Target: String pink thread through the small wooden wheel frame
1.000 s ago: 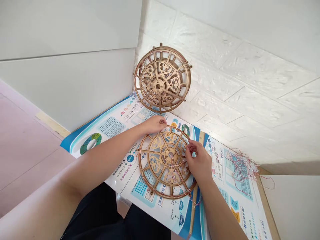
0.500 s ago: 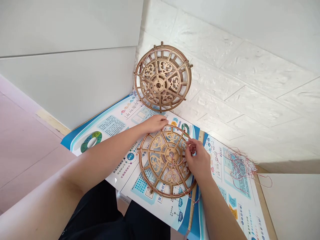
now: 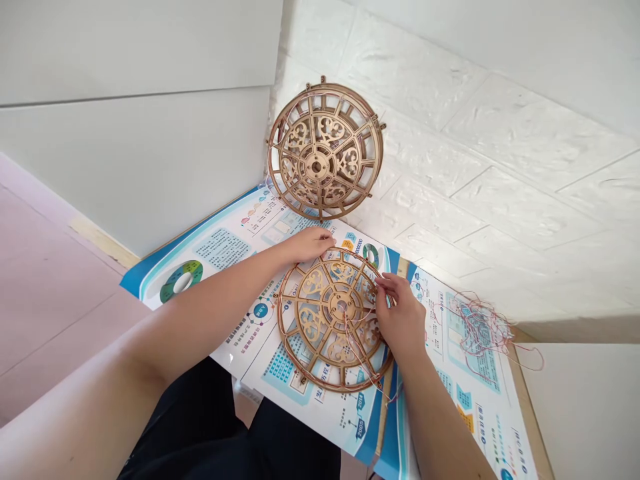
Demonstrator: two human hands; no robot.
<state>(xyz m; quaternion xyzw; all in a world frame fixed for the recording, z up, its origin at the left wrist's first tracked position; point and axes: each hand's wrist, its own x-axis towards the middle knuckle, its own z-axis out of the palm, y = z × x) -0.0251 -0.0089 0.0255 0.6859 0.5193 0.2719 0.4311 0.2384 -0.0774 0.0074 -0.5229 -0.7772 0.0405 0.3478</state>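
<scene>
A round wooden wheel (image 3: 343, 305) with spokes and scrollwork lies over the printed sheets before me. Its upper rim is held by my left hand (image 3: 314, 245), fingers closed at the edge. At the wheel's right side, my right hand (image 3: 403, 313) has thumb and fingertips pinched together near the rim. A thin pinkish wire (image 3: 361, 319) runs from the hub toward those fingertips, and they appear to hold it. More strands of wire (image 3: 356, 347) leave the hub and cross the lower right spokes to the rim.
Several similar wooden wheels (image 3: 325, 130) lean stacked against the white brick-pattern wall (image 3: 440, 173). A tangle of thin red and white wire (image 3: 483, 330) lies on the printed sheet (image 3: 453, 360) at right. Grey panels (image 3: 150, 167) stand at left; my dark-clothed legs are below.
My right hand has shifted slightly right and away from the hub, its fingertips now close to the rim. My left hand stays at the upper rim.
</scene>
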